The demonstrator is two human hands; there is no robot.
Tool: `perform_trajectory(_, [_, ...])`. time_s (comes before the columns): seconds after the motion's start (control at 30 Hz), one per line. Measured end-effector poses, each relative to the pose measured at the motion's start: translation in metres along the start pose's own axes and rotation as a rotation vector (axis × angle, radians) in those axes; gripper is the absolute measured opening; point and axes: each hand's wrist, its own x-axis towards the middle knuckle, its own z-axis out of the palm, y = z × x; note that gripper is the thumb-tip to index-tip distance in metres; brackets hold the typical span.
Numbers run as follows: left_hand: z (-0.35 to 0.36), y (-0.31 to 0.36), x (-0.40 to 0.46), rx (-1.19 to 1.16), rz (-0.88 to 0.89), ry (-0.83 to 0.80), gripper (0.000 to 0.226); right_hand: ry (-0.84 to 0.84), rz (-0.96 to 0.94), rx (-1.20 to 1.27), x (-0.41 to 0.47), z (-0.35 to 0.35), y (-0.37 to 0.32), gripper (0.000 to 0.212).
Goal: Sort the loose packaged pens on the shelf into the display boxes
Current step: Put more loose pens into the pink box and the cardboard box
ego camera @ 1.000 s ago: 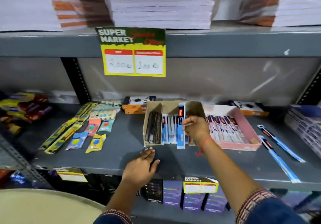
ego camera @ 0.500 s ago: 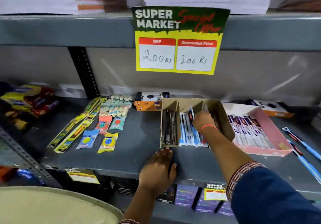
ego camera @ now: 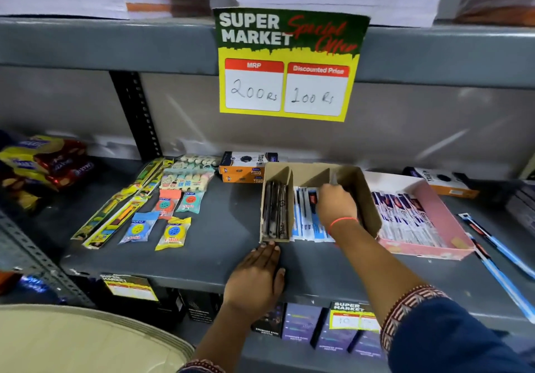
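A brown cardboard display box (ego camera: 365, 199) with dividers stands mid-shelf. Its left compartment holds dark packaged pens (ego camera: 275, 213), the middle one blue packaged pens (ego camera: 304, 222). My right hand (ego camera: 337, 204) reaches into the middle compartment and lies over the blue packs, its fingertips hidden against them. My left hand (ego camera: 254, 280) rests flat on the shelf, fingers apart, fingertips touching the box's front left corner. A pink display box (ego camera: 444, 216) to the right holds purple-and-white packaged pens (ego camera: 405, 219). Two loose blue packaged pens (ego camera: 498, 259) lie on the shelf right of the pink box.
Sharpener and eraser packets (ego camera: 170, 228) and long yellow pencil packs (ego camera: 115, 213) lie to the left. Orange boxes (ego camera: 246, 167) sit behind the cardboard box, another (ego camera: 443, 181) behind the pink one. A yellow price sign (ego camera: 286, 65) hangs from the upper shelf. Snack packs (ego camera: 40, 161) are at far left.
My right hand carried an upright blue packaged pen down into the middle compartment and now lies over the packs. My left hand stayed on the shelf. The view moved closer and to the left.
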Motion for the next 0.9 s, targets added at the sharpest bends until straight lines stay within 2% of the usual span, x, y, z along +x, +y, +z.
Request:
perform_trajectory(0.13, [-0.003, 0.008, 0.001, 0.060, -0.022, -0.043, 0.066, 0.143, 0.013, 0.065, -0.011, -0.014, 0.026, 0.032])
perform_trajectory(0.23, [-0.002, 0.039, 0.004, 0.072, 0.081, -0.102, 0.088, 0.293, 0.041, 0.080, -0.020, -0.017, 0.061, 0.032])
perform_trajectory(0.4, [0.027, 0.103, 0.020, 0.046, 0.203, -0.198, 0.120, 0.321, 0.081, 0.088, -0.029, -0.024, 0.130, 0.036])
perform_trajectory(0.53, [0.037, 0.140, 0.032, 0.050, 0.268, -0.209, 0.117, 0.406, 0.230, 0.139, -0.038, -0.031, 0.188, 0.041])
perform_trajectory(0.7, [0.037, 0.168, 0.043, 0.042, 0.261, -0.230, 0.109, 0.217, 0.520, 0.118, -0.048, -0.019, 0.253, 0.033])
perform_trajectory(0.9, [0.042, 0.167, 0.046, 0.085, 0.280, -0.222, 0.106, 0.177, 0.609, 0.307, -0.034, -0.025, 0.275, 0.040])
